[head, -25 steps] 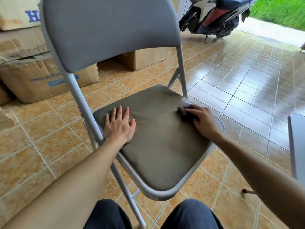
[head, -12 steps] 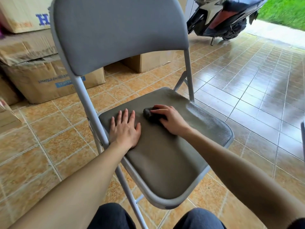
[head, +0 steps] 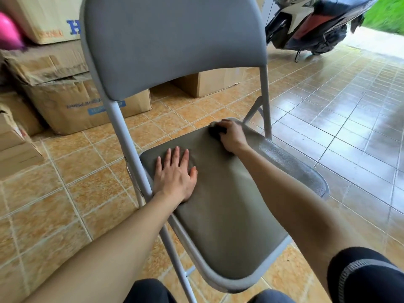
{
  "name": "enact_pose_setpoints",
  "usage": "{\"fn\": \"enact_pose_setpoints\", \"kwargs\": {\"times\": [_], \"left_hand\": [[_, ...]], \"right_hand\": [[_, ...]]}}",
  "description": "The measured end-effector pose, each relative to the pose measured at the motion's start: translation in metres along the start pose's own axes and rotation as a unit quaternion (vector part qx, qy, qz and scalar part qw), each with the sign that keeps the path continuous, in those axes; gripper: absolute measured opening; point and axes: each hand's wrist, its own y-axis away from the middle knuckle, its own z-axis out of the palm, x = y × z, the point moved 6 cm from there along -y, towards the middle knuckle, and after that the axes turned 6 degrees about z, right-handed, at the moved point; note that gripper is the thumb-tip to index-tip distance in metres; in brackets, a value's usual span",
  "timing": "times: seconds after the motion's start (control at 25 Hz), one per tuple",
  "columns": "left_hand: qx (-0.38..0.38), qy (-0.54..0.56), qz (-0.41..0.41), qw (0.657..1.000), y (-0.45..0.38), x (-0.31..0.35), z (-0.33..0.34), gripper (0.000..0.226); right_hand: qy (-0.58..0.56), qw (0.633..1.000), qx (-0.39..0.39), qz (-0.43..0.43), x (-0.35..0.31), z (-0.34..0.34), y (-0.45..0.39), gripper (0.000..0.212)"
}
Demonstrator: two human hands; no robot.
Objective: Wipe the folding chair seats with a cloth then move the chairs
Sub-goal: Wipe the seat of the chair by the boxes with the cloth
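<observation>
Presently, head view: our left hand (head: 175,174) lies flat, fingers straight, on the chair seat (head: 223,206), likely steadying it. Beyond and rightward, our right hand (head: 230,134) grips the dark cloth (head: 215,130) at the seat's back edge, wiping.

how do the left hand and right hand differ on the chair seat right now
The left hand lies flat with fingers straight and spread; the right hand is curled round a dark cloth. The left hand holds nothing and sits near the seat's left edge; the right hand is at the seat's back edge. Both rest on the seat.
</observation>
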Motion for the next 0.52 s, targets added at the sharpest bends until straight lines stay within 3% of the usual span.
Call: {"fn": "enact_pose_setpoints", "kwargs": {"times": [0.12,0.2,0.36,0.44,0.52], "left_hand": [[-0.005,-0.006,0.000,1.000,0.001,0.001,0.000,0.064],[0.001,-0.003,0.004,1.000,0.000,0.001,0.000,0.064],[0.009,0.003,0.004,1.000,0.001,0.002,0.001,0.064],[0.007,0.004,0.003,1.000,0.001,0.001,0.001,0.064],[0.003,0.003,0.002,1.000,0.001,0.001,0.002,0.064]], "right_hand": [[0.034,0.977,-0.109,-0.180,-0.018,0.010,0.039,0.048],[0.063,0.974,-0.084,-0.200,0.011,-0.009,0.036,0.049],[0.090,0.992,0.084,0.010,0.076,-0.045,-0.015,0.045],[0.062,0.989,0.096,0.093,0.067,-0.034,-0.037,0.039],[0.040,0.989,0.078,0.121,0.046,-0.015,-0.051,0.035]]}}
